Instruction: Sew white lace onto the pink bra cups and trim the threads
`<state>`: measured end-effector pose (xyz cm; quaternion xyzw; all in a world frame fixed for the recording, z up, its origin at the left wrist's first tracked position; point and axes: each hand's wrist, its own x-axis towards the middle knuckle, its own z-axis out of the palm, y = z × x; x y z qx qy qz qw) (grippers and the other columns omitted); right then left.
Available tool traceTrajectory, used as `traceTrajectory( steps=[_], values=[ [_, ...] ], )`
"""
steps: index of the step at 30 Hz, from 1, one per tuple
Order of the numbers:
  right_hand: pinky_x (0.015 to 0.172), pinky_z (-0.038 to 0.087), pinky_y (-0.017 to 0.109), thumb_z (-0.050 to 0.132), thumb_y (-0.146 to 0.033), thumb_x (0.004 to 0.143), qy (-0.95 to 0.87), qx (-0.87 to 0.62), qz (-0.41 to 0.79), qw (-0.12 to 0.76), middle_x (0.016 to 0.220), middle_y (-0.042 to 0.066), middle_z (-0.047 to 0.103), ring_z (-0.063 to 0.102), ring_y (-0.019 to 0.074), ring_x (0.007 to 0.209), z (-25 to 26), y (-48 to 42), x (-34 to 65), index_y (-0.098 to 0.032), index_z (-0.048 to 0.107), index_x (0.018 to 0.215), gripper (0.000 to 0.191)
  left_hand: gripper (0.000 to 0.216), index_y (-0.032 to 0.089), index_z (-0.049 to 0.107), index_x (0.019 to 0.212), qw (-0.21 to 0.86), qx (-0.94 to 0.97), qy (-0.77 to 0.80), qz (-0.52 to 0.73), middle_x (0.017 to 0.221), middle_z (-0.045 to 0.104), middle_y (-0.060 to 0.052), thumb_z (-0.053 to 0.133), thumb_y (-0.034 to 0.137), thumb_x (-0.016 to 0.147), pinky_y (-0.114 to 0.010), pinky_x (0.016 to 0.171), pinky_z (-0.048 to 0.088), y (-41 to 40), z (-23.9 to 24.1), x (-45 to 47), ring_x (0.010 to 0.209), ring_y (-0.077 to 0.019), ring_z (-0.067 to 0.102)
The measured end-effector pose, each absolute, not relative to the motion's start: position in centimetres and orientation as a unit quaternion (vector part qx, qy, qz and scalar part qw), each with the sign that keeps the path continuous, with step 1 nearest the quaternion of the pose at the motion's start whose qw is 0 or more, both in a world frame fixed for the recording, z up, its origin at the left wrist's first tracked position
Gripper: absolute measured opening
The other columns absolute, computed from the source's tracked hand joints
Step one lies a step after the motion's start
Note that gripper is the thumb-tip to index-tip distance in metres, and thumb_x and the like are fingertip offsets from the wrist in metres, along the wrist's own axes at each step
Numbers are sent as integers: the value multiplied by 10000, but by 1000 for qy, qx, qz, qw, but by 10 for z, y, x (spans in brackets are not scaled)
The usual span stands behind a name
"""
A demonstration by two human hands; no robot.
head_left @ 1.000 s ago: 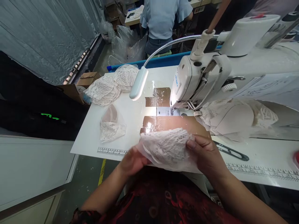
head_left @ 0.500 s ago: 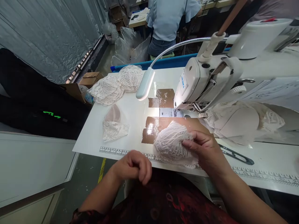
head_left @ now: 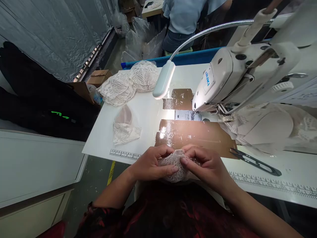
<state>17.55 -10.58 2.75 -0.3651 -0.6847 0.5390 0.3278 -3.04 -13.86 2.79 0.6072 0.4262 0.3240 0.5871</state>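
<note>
The lace is pinched between the curled fingers and thumbs of the left hand and right hand; snips are laid on the table, farther right.

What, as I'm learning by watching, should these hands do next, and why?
Probably ease the lace piece flatter with both thumbs: it looks bunched, and the left hand and right hand already pinch it close together, while the snips lie aside.
</note>
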Motion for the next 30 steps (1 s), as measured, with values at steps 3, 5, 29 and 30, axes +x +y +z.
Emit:
traceTrajectory(
  steps=[3,5,29,30],
  values=[
    [572,457,252,595,-292,850,-672,-378,547,326,774,22,674,605,136,657,25,-106,174,-197,569,657,217,346,145,611,1024,564,622,439,320,871,610,-31,698,364,771,-237,684,450,-136,33,-32,764,-138,552],
    [554,446,251,596,-296,846,-674,-384,541,325,760,23,674,592,133,635,24,-106,173,-196,565,653,220,337,147,611,1017,539,636,450,321,877,612,-28,702,355,769,-238,700,449,-135,36,-32,773,-136,552],
    [475,322,216,594,-383,842,-650,-391,604,246,588,-35,489,409,83,527,31,-97,184,-181,602,722,236,100,150,540,798,546,619,466,321,751,529,-1,596,230,815,-222,638,412,-116,35,-24,683,-98,481],
    [472,317,217,599,-395,836,-635,-389,621,243,591,-35,481,403,84,527,31,-97,185,-180,595,719,245,80,153,535,806,538,611,471,340,770,540,-8,591,210,814,-232,668,431,-113,35,-26,707,-104,503]
  ],
)
